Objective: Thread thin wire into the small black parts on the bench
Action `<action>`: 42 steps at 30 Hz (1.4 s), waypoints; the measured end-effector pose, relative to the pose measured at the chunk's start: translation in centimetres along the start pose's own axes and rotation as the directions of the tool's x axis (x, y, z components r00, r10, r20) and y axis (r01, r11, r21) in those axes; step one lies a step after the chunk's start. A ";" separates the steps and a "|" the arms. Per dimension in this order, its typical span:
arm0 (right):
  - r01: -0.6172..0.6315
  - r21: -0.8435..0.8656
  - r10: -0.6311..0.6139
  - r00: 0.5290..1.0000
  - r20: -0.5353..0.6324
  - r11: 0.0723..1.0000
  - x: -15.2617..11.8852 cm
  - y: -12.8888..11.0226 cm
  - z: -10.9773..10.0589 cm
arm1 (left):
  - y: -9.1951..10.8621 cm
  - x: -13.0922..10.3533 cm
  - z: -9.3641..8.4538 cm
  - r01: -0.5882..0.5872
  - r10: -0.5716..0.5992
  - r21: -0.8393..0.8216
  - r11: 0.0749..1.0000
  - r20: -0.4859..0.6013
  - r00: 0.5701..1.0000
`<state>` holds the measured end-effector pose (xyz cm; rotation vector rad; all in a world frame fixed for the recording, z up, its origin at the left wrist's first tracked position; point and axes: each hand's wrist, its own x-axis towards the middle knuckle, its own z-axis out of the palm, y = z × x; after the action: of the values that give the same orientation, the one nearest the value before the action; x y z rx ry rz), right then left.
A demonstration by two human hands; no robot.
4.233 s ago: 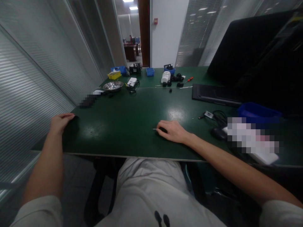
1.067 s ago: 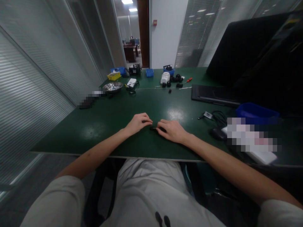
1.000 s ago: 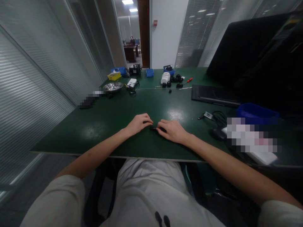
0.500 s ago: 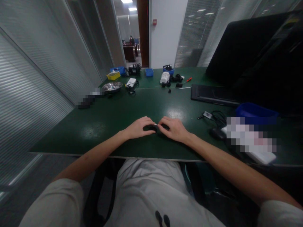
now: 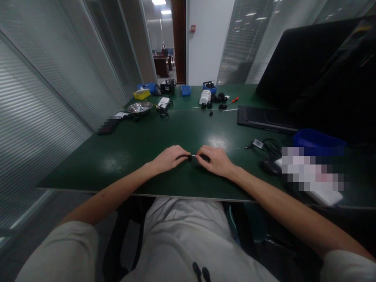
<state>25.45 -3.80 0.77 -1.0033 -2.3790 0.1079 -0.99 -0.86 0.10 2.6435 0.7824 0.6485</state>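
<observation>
Now your left hand (image 5: 168, 159) is pinching a small black piece (image 5: 189, 157), thumb and finger nearly together on it, near the front edge of the green table (image 5: 132, 135). Between the hands, a thin pale rod (image 5: 193, 156) is pointing at the piece; whether they are touching, I cannot tell. Your right hand (image 5: 216, 160) is gripping the rod's other end, fingertips pressed together; ideally you are aligning both gently, without forcing.

The view is dim, with glare on the green table (image 5: 158, 135).
</observation>
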 end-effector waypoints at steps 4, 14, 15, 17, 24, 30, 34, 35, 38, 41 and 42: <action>-0.004 0.001 0.004 1.000 0.003 1.000 0.0 0.0 0.0 | -1.4 -0.5 -0.9 0.050 -0.050 -0.001 0.999 -0.001 0.999; -0.001 0.016 0.001 1.000 0.013 1.000 0.0 0.0 -0.2 | -15.4 -18.9 -14.8 0.807 -0.740 0.046 0.589 -0.370 0.562; -0.002 0.016 0.001 1.000 0.016 1.000 0.0 0.0 -0.1 | -16.2 -21.3 -16.1 0.887 -0.797 0.024 0.462 -0.427 0.427; -0.005 0.012 0.005 1.000 0.020 1.000 0.0 0.0 -0.1 | -17.0 -24.8 -17.9 0.968 -0.827 -0.061 0.244 -0.534 0.175; -0.011 0.002 0.011 1.000 0.019 1.000 0.0 0.1 0.0 | -16.3 -25.4 -18.1 0.983 -0.792 0.045 0.177 -0.587 0.170; -0.009 0.008 0.008 1.000 0.022 1.000 0.1 0.1 0.0 | -16.2 -25.5 -18.1 0.974 -0.752 0.110 0.198 -0.621 0.223; -0.008 0.015 0.008 1.000 0.016 1.000 0.1 0.0 -0.1 | -15.8 -25.2 -18.2 0.975 -0.750 -0.014 0.222 -0.641 0.161; -0.010 0.014 0.009 1.000 0.015 1.000 0.1 0.0 -0.1 | -15.7 -25.0 -18.2 0.973 -0.752 -0.039 0.226 -0.643 0.149; -0.013 0.004 0.013 1.000 0.023 1.000 0.1 -0.1 -0.2 | -15.3 -24.6 -18.2 0.969 -0.747 -0.080 0.233 -0.653 0.125; -0.020 -0.010 0.020 0.999 0.033 1.000 0.1 0.0 -0.1 | -14.9 -24.3 -18.1 0.966 -0.753 -0.109 0.234 -0.649 0.109; -0.022 -0.013 0.022 0.999 0.032 1.000 0.1 0.0 0.0 | -14.7 -24.3 -18.1 0.967 -0.762 -0.123 0.225 -0.640 0.096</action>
<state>25.40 -3.73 0.86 -1.0411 -2.4006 0.1184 -34.67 -0.03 1.39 1.4321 2.6071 0.9544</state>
